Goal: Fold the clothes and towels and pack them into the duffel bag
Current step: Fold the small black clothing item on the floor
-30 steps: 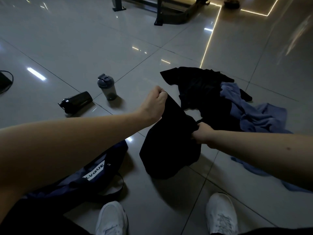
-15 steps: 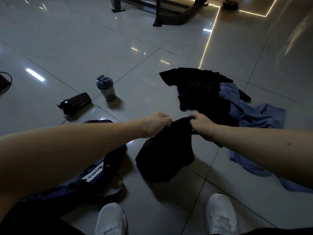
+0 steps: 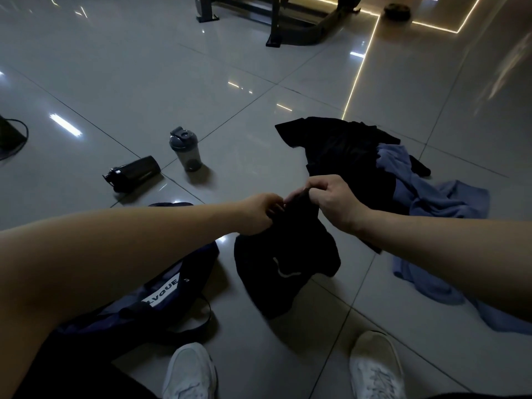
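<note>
A black garment (image 3: 285, 263) hangs bunched above the tiled floor, with a white drawstring showing on it. My left hand (image 3: 260, 213) and my right hand (image 3: 331, 197) both pinch its top edge, close together. Behind them a second black garment (image 3: 342, 148) lies spread on the floor, partly under a blue towel (image 3: 431, 203) that trails to the right. The dark blue duffel bag (image 3: 161, 295) with a white label lies flat at the lower left, partly hidden by my left arm.
A grey shaker bottle (image 3: 185, 149) stands upright on the floor at left, with a black bottle (image 3: 134, 172) lying on its side beside it. Dark metal equipment legs (image 3: 273, 21) stand at the back. My two white shoes (image 3: 190, 372) are at the bottom edge.
My left hand came down from its raised position and my right hand rose, so both now meet on the garment's top edge. The garment hangs more bunched, its drawstring now showing.
</note>
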`<state>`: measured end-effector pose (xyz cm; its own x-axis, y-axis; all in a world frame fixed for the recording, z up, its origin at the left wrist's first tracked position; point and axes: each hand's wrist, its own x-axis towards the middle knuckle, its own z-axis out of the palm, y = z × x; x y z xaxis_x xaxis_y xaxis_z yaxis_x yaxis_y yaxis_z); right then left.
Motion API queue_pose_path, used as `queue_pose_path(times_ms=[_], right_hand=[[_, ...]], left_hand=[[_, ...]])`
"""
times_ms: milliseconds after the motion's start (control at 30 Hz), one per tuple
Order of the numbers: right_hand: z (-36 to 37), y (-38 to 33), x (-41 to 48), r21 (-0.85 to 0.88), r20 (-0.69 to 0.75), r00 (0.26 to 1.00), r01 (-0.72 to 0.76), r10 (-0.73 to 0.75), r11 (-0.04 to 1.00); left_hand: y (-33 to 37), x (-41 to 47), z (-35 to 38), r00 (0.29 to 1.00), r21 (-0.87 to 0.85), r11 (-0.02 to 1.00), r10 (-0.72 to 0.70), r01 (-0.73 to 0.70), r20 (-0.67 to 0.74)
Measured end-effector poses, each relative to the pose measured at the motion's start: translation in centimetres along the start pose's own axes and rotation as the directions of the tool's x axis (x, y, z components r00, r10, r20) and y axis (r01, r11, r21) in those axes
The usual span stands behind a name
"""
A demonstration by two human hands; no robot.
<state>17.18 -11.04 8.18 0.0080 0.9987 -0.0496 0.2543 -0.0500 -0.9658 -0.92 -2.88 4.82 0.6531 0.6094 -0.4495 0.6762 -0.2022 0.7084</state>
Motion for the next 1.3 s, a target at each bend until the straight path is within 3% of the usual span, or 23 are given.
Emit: queue_pose_path(times_ms=[133, 267, 400, 567, 667, 733, 833, 900, 1000, 1067, 1300], right_hand=[[-0.1, -0.6, 0.1, 0.094, -0.004, 1.0, 0.014, -0.014, 0.995], [-0.2, -1.2, -0.3, 0.152, -0.017, 1.0, 0.022, -0.02, 0.988], [-1.0, -1.2, -0.5, 0.132, -0.029, 1.0, -0.007, 0.01, 0.991], [-3.7, 1.3, -0.1, -0.155, -0.065, 0.991, -0.127, 0.118, 0.98], [-5.2, 2.7, 0.0, -0.477, -0.072, 0.987, -0.16, 0.143, 0.864], [-5.0, 2.5, 0.2, -0.548, -0.147, 0.986, -0.146, 0.077, 0.823], [-2.8, 0.6, 0.8, -0.133, -0.213, 0.951, -0.254, 0.223, 0.958], [-1.6, -0.3, 1.3, 0.064, -0.123, 0.88, -0.454, 0.458, 0.889], [-1.4, -0.1, 1.8, 0.169, 0.046, 0.696, -0.712, 0.716, 0.681], [-1.5, 0.3, 1.9, 0.214, 0.145, 0.626, -0.776, 0.766, 0.593], [-1.3, 1.2, 2.0, 0.195, 0.306, 0.566, -0.824, 0.765, 0.532]], left_hand=[[-1.3, -0.1, 1.1, 0.996, 0.068, 0.994, -0.079, 0.081, -0.037], [-2.2, -0.2, 1.9, 0.984, -0.164, 0.972, -0.175, 0.168, -0.03], [-2.8, -0.2, 2.1, 0.98, -0.239, 0.956, -0.192, 0.173, -0.057], [-1.1, -0.6, 1.3, 0.989, -0.207, 0.977, -0.068, 0.04, -0.133], [0.6, -1.1, 1.2, 0.975, -0.06, 0.994, 0.071, -0.086, -0.211], [1.8, -1.3, 1.3, 0.951, 0.057, 0.985, 0.17, -0.161, -0.257], [3.4, -1.2, 1.5, 0.927, 0.078, 0.962, 0.272, -0.26, -0.257], [4.0, -1.0, 1.7, 0.913, 0.087, 0.948, 0.319, -0.306, -0.256], [4.2, -0.9, 1.8, 0.901, 0.114, 0.936, 0.353, -0.334, -0.251], [4.0, -1.0, 1.7, 0.895, 0.137, 0.93, 0.367, -0.342, -0.255], [3.2, -1.5, 1.5, 0.904, 0.129, 0.941, 0.337, -0.313, -0.263]])
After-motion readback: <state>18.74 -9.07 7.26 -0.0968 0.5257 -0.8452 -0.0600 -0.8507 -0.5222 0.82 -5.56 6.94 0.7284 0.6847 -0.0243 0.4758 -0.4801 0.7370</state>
